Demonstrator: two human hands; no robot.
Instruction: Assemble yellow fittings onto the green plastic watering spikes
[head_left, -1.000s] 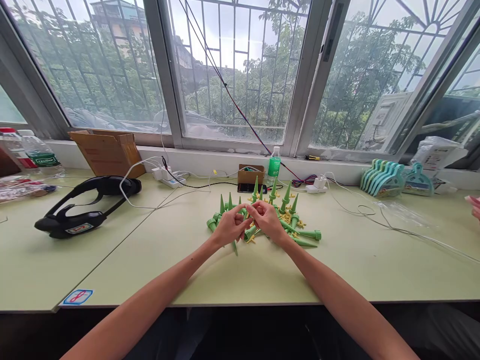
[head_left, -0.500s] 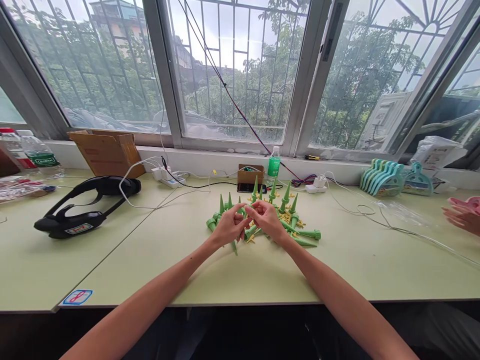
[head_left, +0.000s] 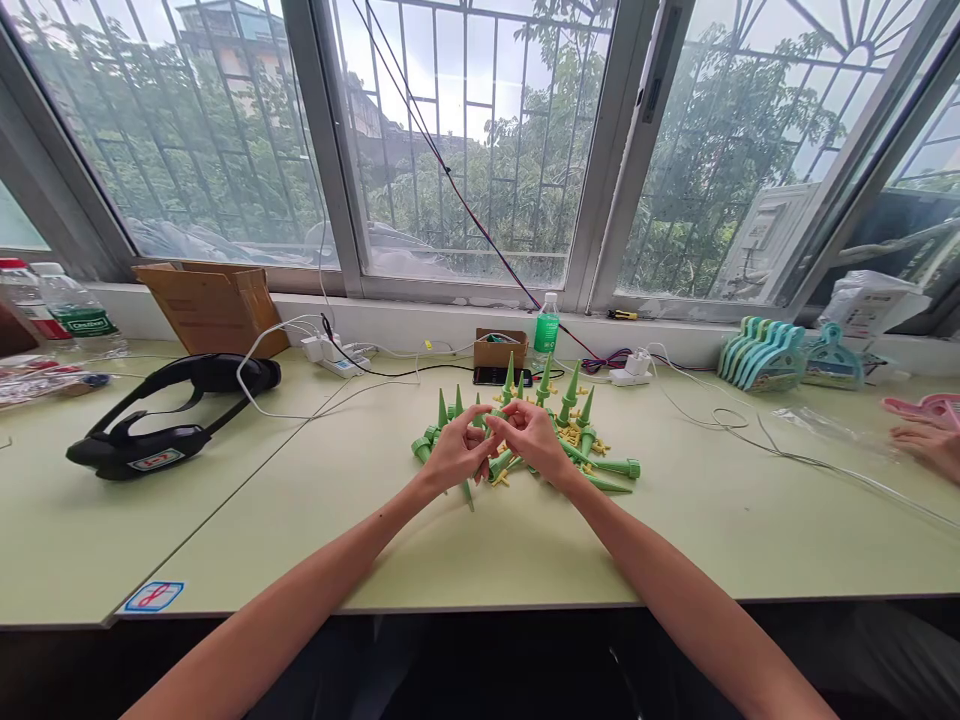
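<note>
A heap of green plastic cone spikes (head_left: 581, 440) with small yellow parts (head_left: 574, 436) lies on the pale green table (head_left: 480, 550) in front of me. Some spikes stand upright, others lie flat. My left hand (head_left: 457, 455) is closed around a green spike whose tip points down toward the table. My right hand (head_left: 534, 438) meets it just above the heap, fingers pinched at the top of that same spike. What the right fingertips pinch is too small to make out.
A black headset (head_left: 169, 410) lies at the left, with a cardboard box (head_left: 214, 305) and bottles (head_left: 75, 312) behind it. Power strips, cables, a phone, a small box and a green bottle (head_left: 547, 328) line the sill. Teal plastic pieces (head_left: 765, 355) stand far right, where another person's hand (head_left: 926, 437) rests.
My two hands stay together over the heap with only small finger movements. The other person's hand at the right edge has come further into view.
</note>
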